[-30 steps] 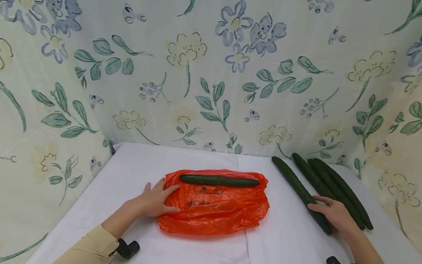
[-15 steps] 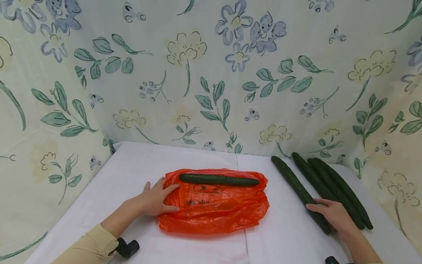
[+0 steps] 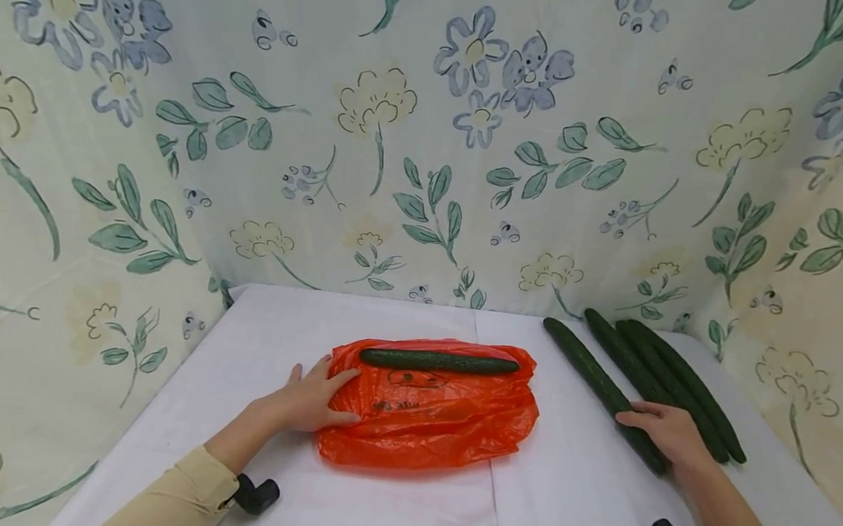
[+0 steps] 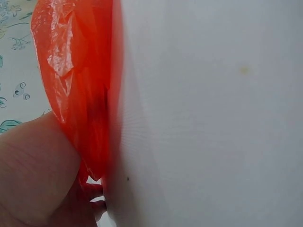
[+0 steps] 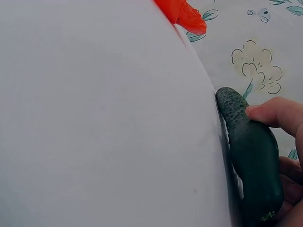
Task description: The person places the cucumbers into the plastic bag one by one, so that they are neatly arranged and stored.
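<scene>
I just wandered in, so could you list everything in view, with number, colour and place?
Plastic bag: one, red-orange, mid-table.
Cucumber on the bag: one, dark green, toward its far edge.
Held cucumber: one, dark green, right of the bag.
Other cucumbers: apparently three, dark green, side by side, farther right.
Table: one, white-covered, beneath them.
Flowered backdrop: count unclear, mostly pale, behind and beside the table.
Wrist gadgets: two, black, one at each wrist.
Left sleeve: one, beige, lower left.
Left hand: one, bare, touching the bag's left end.
Right hand: one, bare, gripping the held cucumber.
</scene>
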Action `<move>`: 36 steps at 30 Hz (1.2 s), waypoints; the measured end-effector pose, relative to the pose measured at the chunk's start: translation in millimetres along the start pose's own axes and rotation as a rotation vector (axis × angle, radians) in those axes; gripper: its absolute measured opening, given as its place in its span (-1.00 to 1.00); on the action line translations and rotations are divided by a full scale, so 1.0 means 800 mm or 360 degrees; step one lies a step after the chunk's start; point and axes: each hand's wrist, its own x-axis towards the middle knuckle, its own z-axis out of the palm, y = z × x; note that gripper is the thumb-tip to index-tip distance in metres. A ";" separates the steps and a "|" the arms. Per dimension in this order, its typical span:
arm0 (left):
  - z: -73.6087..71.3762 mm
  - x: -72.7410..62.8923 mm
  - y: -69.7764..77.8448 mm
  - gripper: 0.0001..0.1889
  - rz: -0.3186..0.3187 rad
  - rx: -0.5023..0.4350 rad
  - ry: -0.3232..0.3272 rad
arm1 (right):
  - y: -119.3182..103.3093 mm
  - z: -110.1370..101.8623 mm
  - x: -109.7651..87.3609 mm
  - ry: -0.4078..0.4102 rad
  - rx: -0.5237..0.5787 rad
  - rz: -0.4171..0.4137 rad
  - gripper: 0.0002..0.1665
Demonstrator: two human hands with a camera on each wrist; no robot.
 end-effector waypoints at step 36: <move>-0.001 0.000 0.000 -0.03 0.0005 -0.0018 -0.0004 | -0.025 -0.017 -0.005 -0.0048 0.0147 -0.0133 0.12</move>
